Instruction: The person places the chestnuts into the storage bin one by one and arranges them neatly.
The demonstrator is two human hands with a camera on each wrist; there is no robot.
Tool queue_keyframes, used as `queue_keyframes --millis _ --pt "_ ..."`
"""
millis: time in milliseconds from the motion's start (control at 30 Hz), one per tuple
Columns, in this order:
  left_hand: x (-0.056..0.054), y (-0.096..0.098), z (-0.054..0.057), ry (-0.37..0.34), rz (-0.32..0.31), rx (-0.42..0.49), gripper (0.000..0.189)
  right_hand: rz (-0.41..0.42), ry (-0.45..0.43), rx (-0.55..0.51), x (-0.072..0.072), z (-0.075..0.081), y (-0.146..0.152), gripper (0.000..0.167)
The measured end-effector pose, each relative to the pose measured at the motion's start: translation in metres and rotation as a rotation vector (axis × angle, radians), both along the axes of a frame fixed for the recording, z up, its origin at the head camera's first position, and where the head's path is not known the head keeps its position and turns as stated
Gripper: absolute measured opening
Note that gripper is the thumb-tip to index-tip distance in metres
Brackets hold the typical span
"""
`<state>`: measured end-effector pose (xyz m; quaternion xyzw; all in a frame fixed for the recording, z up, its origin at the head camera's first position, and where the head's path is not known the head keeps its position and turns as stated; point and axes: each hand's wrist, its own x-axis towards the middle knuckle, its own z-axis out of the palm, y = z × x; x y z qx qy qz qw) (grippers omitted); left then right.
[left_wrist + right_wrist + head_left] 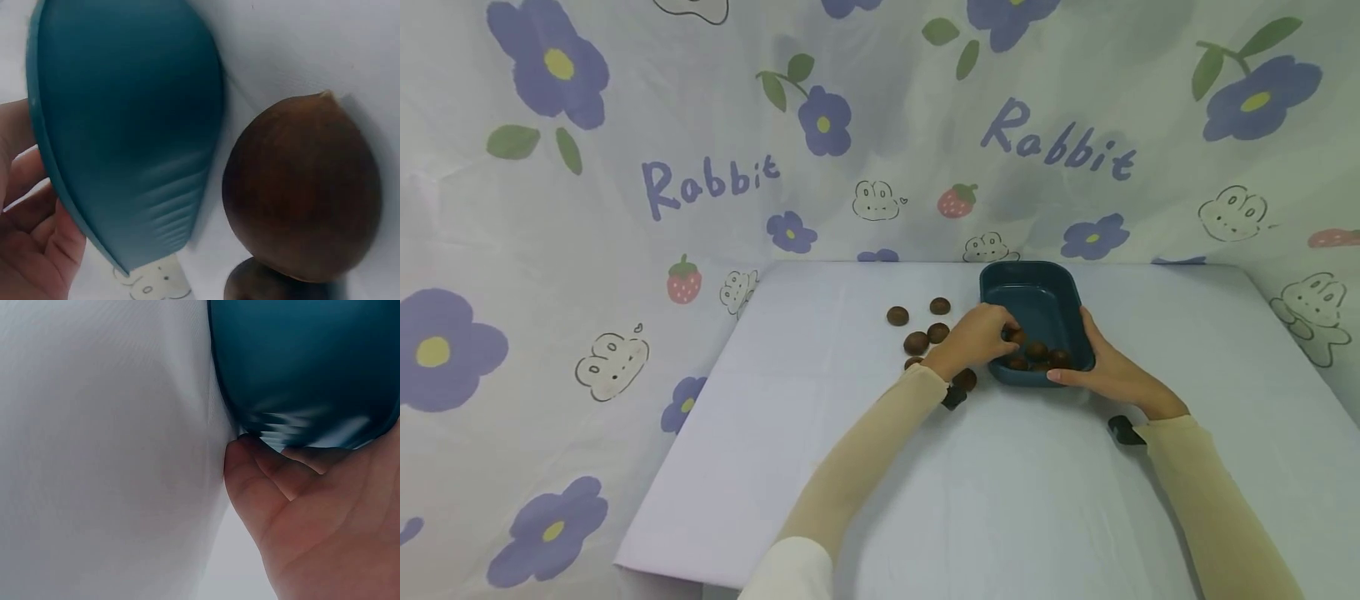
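A dark teal rectangular dish (1037, 302) stands toward the back of the table, with several brown chestnuts (1036, 351) gathered at its near end. My left hand (973, 337) reaches over the dish's left side and pinches a chestnut (1017, 336) between thumb and fingers, low inside the dish. On the opposite side, my right hand (1108, 367) grips the dish, thumb at the near corner and fingers along the right wall. The right wrist view shows those curled fingers (250, 481) against the outer wall. A smooth, pointed chestnut (303, 187) lies beside the dish in the left wrist view.
Several loose chestnuts (916, 342) are scattered on the white tabletop (790, 400) left of the dish, partly behind my left forearm. Small black devices (1123, 431) sit at both wrists. A patterned curtain (880, 150) hangs along the table's back edge.
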<state>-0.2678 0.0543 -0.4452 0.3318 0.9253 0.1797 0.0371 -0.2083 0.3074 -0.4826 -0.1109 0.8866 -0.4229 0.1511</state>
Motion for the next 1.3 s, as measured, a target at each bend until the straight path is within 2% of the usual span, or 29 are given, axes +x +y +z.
queue_keyframes --millis 200,533,967,1300 --pt "0.0 0.011 0.003 0.007 -0.003 -0.149 0.034 0.002 -0.01 -0.02 0.0 0.002 0.001 0.13" --pt "-0.003 0.016 0.001 0.042 0.018 -0.223 0.034 -0.002 -0.011 -0.006 -0.001 0.001 0.002 0.13" --pt "-0.004 0.028 -0.001 0.062 0.084 -0.235 0.028 -0.017 -0.025 0.025 0.0 0.001 0.003 0.132" --pt "-0.004 0.033 -0.01 0.075 0.085 -0.176 0.022 -0.011 -0.005 -0.009 -0.001 -0.003 0.003 0.131"
